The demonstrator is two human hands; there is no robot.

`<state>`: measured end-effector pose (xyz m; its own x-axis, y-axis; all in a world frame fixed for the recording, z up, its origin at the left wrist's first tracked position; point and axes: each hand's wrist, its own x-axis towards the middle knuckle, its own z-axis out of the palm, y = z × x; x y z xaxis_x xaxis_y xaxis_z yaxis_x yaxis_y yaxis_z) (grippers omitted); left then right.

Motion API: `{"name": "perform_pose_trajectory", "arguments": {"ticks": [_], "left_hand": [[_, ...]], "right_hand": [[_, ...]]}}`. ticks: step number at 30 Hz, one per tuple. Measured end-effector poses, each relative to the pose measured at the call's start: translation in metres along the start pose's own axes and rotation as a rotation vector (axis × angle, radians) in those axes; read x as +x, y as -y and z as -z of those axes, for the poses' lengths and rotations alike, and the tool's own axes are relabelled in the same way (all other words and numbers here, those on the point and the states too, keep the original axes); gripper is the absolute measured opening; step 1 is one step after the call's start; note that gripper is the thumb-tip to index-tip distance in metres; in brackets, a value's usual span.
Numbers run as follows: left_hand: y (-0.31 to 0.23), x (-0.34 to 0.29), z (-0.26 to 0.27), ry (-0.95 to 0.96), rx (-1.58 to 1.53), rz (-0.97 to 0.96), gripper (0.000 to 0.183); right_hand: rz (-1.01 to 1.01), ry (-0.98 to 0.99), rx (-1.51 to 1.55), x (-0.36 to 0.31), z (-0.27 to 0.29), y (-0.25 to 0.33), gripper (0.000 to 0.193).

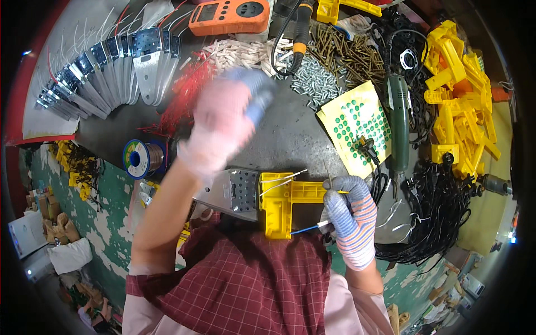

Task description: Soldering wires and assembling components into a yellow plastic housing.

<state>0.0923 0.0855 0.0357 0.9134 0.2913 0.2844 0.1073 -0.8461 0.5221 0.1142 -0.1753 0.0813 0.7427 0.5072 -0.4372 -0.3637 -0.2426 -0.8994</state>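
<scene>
My left hand (226,117), in a pale glove with blue-grey fingertips, is over the bench beside the red and white pieces. Motion smears its fingers. My right hand (354,218), in a striped glove, is closed round the end of a yellow plastic handle (310,192). A blue wire (305,229) with a white sleeve runs from the yellow part to this hand, and a thin tip sticks up above its fingers. A perforated metal plate (237,192) adjoins the handle's left end, where thin white wires (283,180) lie across it.
Metal plates with wires (100,72) fan out at far left. A solder spool (144,158) stands below them. Screws (317,81), an orange meter (230,17) and a soldering iron (301,36) lie at the back. A green power tool (397,120), black cords (435,212) and yellow parts (460,106) crowd the right.
</scene>
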Motion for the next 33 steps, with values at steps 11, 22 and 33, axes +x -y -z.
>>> {"name": "perform_pose_trajectory", "arguments": {"ticks": [11, 22, 33], "left_hand": [[0.07, 0.048, -0.005, 0.078, 0.264, -0.045, 0.021], [-0.064, -0.09, 0.028, 0.134, -1.066, 0.463, 0.015], [-0.063, -0.095, 0.022, 0.034, -0.866, 0.109, 0.018]], "right_hand": [[-0.033, -0.019, 0.051, -0.002, 0.014, -0.009, 0.013], [0.207, 0.152, -0.141, 0.002, -0.001, -0.008, 0.011], [0.203, 0.13, -0.213, 0.0, -0.011, 0.0, 0.01]]}}
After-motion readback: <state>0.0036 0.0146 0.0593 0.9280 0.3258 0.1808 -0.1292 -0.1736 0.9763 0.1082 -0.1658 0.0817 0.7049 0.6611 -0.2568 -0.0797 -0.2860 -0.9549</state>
